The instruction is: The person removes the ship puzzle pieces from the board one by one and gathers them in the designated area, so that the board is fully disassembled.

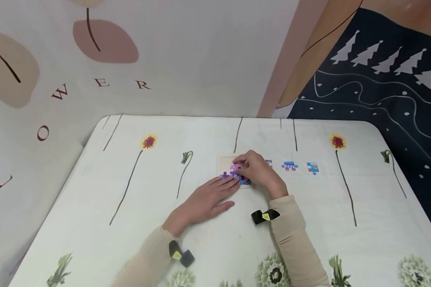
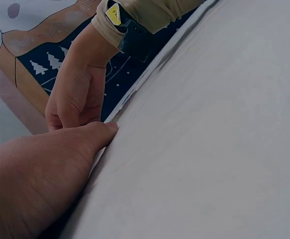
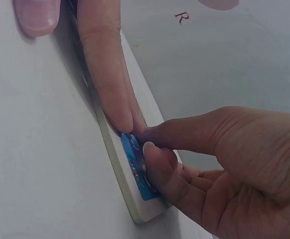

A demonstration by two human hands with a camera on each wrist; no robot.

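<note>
My left hand [image 1: 204,199] lies flat, its fingers straight and side by side, and the fingertips rest on the near edge of a thin, pale, square puzzle board [image 1: 226,161]. I think I put it there so the board won't slide. My right hand [image 1: 261,172] is bent over the board, thumb and finger squeezed on a small pink and purple jigsaw piece [image 1: 233,167]. Such a tiny pinch probably helps me turn it a little. My fingers hide most of it, so I can't tell if it is all the way down. By my fingertips there are blue and purple pieces [image 1: 246,182] on the board.

To the right of the board, a flat blue and purple piece [image 1: 289,166] and a blue piece with a bit of orange [image 1: 313,168] lie apart, maybe so each is easy to pick up. Another peeks out behind my hand.

Under it all is a white cloth with printed flowers [image 1: 201,135]. Behind is a pale wall with leaf shapes and red letters [image 1: 201,59], and on the right a dark blue picture with white trees [image 1: 373,107].
</note>
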